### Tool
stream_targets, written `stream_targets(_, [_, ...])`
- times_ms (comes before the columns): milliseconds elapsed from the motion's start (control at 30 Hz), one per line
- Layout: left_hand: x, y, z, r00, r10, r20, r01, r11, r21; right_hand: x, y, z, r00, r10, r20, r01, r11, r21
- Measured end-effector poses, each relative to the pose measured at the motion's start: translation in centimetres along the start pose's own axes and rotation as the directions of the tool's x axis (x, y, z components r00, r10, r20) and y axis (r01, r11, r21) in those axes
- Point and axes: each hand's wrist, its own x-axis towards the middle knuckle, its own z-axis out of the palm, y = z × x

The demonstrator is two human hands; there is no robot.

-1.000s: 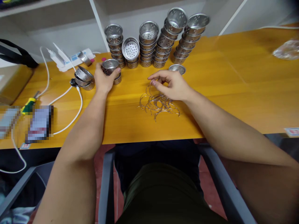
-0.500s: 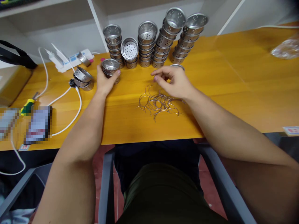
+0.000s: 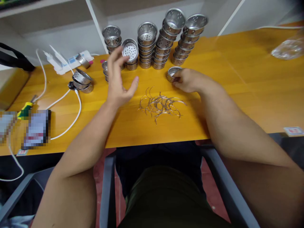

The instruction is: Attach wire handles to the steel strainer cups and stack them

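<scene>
My right hand (image 3: 187,80) pinches the near rim of a small perforated metal cup (image 3: 172,74) on the wooden table. My left hand (image 3: 120,80) is raised over the table with fingers spread and nothing in them. Behind it, partly hidden, stands a short stack of perforated cups (image 3: 105,72). Between my hands and closer to me lies a loose pile of thin curved metal wires (image 3: 161,104). A tilted cup (image 3: 130,51) shows its dotted base in the back row, beside a tall cup stack (image 3: 147,34).
More tall cup stacks (image 3: 175,22) stand along the back by the shelf. At left are tumbled cups (image 3: 82,77), a power strip (image 3: 71,61), white cables, a green-yellow screwdriver (image 3: 25,110) and a blurred phone (image 3: 36,128). A clear plastic bag (image 3: 288,49) lies far right.
My left hand has let go of the short cup stack and moved right, opening. My right hand has moved slightly right and taken hold of the single cup's rim.
</scene>
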Motion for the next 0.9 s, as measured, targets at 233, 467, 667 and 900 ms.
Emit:
stream_targets(233, [-1.4,-0.9,3.1,0.978,0.013,0.207,0.015,0.991,-0.131,-0.6,-5.9,0.1,0.961,-0.180,-0.209,0.194,0.980,0.051])
stream_targets(467, [-2.2,-1.4,3.8,0.954,0.023,0.299,0.038,0.980,-0.195,-1.4,-10.1,3.3,0.793,-0.573,-0.206,0.608,0.765,0.210])
stream_targets(667, [-2.1,-2.4,3.3,0.969,-0.060,0.240,0.102,0.981,-0.168,-2.1,-10.2,1.7,0.848,-0.388,-0.361,0.489,0.836,0.248])
stream_targets(900, [-2.1,-4.0,3.0,0.979,-0.055,0.194,0.088,0.982,-0.167,-1.6,-8.6,1.2,0.892,-0.433,0.131,0.400,0.890,0.219])
